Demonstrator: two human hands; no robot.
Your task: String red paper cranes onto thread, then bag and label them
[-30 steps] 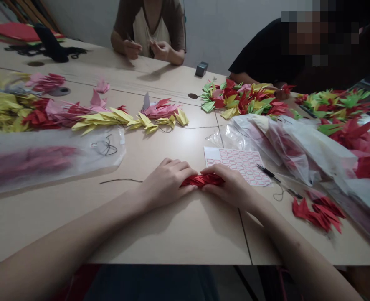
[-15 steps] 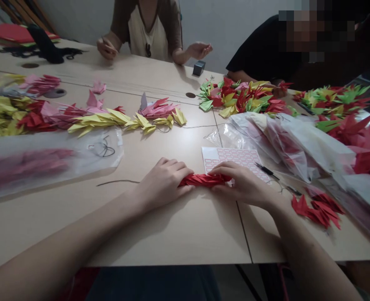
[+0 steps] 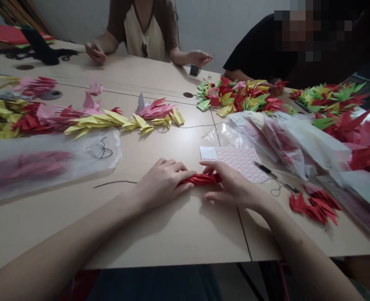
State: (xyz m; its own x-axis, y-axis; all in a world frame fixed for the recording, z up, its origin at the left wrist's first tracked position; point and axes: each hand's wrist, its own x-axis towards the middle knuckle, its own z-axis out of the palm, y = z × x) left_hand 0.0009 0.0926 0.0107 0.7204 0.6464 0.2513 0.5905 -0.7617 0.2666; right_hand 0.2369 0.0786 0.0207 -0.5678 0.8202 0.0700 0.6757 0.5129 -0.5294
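Strand of red paper cranes (image 3: pixel 200 179), probably, long axis sideways, between left hand (image 3: pixel 163 182) and right hand (image 3: pixel 231 184), fingers pressed on it.

The left hand (image 3: pixel 163 182) and right hand (image 3: pixel 231 186) hold opposite ends of a bunch of red origami cranes (image 3: pixel 200 179) on the counter (image 3: pixel 172 234). A sheet of blank labels (image 3: pixel 235 161) lies just beyond the right hand, beside plastic bags of paper cranes (image 3: pixel 285 146).
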